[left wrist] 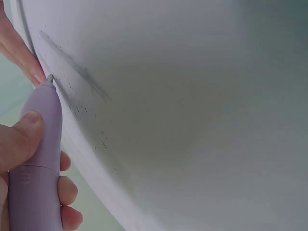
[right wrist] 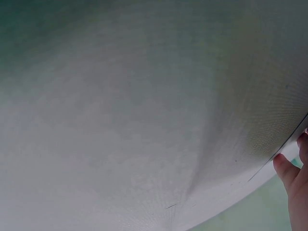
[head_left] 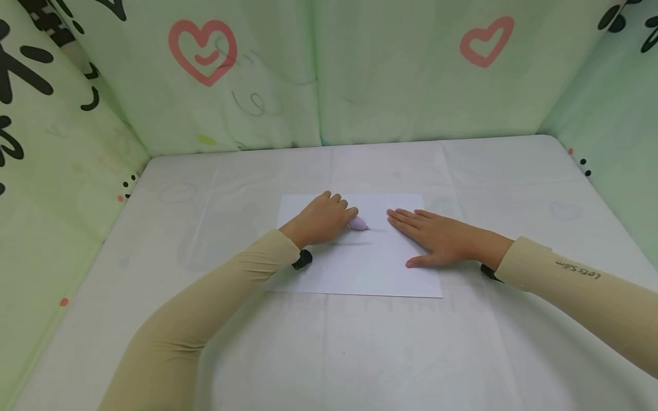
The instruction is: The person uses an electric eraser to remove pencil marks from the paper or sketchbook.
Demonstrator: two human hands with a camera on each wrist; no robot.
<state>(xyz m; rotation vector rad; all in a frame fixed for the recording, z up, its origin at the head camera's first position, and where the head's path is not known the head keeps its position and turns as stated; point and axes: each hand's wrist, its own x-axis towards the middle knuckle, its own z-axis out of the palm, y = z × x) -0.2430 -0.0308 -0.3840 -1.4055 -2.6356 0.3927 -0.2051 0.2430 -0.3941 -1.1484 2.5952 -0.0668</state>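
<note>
My left hand (head_left: pixel 321 220) grips a lilac pen-shaped electric eraser (head_left: pixel 358 224), thumb along its side and fingers curled round the body, plain in the left wrist view. Its grey tip points right, at or just above a white paper sheet (head_left: pixel 360 277); contact is hard to tell. Grey pencil lines (head_left: pixel 352 244) mark the sheet, one looking smudged in the left wrist view, with dark crumbs (left wrist: pixel 103 144) scattered near the tip. On the sheet's right part my right hand (head_left: pixel 437 234) lies flat, fingers straight and thumb apart. Only some fingers (right wrist: pixel 286 171) show in the right wrist view.
The sheet lies on a table covered with a creased white cloth (head_left: pixel 390 354). Green curtains (head_left: pixel 360 97) with hearts and black marks enclose the back and both sides. A dark wrist camera (head_left: pixel 302 260) sits under the left cuff, another (head_left: pixel 489 273) under the right.
</note>
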